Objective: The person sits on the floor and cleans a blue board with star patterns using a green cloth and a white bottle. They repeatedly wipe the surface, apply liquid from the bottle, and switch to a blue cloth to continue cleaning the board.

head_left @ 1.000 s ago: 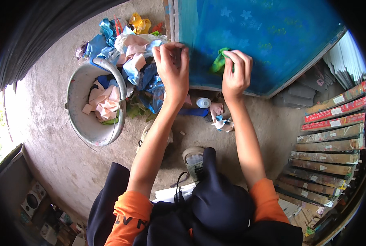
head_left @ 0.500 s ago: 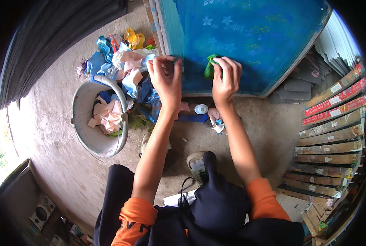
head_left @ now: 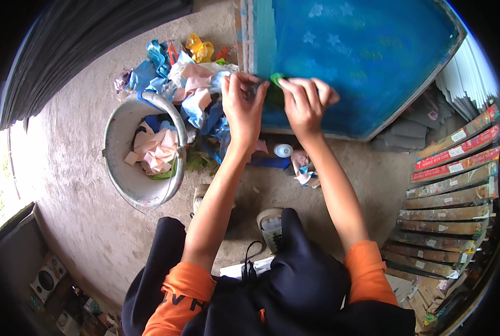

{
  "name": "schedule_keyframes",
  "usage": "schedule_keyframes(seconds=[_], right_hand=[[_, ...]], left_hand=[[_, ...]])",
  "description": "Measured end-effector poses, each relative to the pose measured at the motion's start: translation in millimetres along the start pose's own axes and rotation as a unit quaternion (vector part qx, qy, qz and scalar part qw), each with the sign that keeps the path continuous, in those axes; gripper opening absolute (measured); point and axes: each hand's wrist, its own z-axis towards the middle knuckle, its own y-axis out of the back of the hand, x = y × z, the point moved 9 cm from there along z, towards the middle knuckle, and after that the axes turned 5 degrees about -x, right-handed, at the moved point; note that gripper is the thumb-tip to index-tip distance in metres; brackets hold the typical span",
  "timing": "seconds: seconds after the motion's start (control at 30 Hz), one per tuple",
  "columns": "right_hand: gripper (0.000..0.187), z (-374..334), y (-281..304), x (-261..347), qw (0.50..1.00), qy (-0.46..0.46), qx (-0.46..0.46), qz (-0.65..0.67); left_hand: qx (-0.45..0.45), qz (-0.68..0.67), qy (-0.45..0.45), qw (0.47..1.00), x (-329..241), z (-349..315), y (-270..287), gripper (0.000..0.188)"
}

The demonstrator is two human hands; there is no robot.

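So, R hand (head_left: pixel 306 106) pinches a green cloth (head_left: pixel 275 78) btwn thumb & fingers; cloth is over the L part of a big blue panel (head_left: pixel 373 67) w/ pale flower shapes, nr its L edge, btwn the two hands. L hand (head_left: pixel 243 109) is just beside it, fingers curled, thumb tip close to fingertips; can't tell if it grips anything. Farther L, on concrete floor (head_left: pixel 76 190): heap of mixed scraps (head_left: pixel 194 84), mostly blue, pink & white, w/ some yellow. Nr it, grey bucket (head_left: pixel 117 173) w/ pink pieces (head_left: pixel 156 151) inside. Just below panel's near edge: sm. white container (head_left: pixel 283 150), a few loose scraps (head_left: pixel 306 177) nr it. Far R: row of flat brown- & red-edged pieces (head_left: pixel 446 214); grey sheets (head_left: pixel 409 131) stacked by panel's R corner.
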Motion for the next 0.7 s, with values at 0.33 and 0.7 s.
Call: schedule_keyframes(seconds=[0.33, 0.7], right_hand=[[0.018, -13, 4, -8, 0.998, -0.059, 0.026, 0.001], [0.020, -11, 2, -6, 0.998, -0.004, 0.065, -0.002]], left_hand=[[0.022, -0.027, 0.025, 0.999, 3, 9, 0, 0.020], [0.012, -0.031, 0.032, 0.999, 3, 14, 0, 0.022]])
